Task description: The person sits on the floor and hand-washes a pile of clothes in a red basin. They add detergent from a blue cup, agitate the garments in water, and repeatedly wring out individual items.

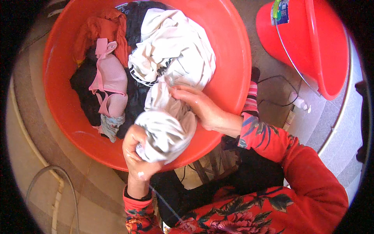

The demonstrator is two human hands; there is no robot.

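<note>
A large red plastic basin [233,67] holds a heap of laundry in front of me. My left hand [140,155], wet with bits of suds, grips a bunched part of a white cloth garment [163,134] over the basin's near rim. My right hand [201,108] lies on the same garment farther up, fingers bent against the fabric. Beyond my hands is a larger heap of white fabric [181,44] with black lettering. Left of it are a pink bra [111,76], an orange-red cloth [102,29], dark garments [84,82] and a small pale blue cloth [111,125].
A red bucket [292,38] with a wire handle lies tipped at the upper right. Below it are a thin black cable [283,76] and a small whitish bottle [298,101]. A grey hose [52,168] loops at lower left, by a pale pipe [26,134].
</note>
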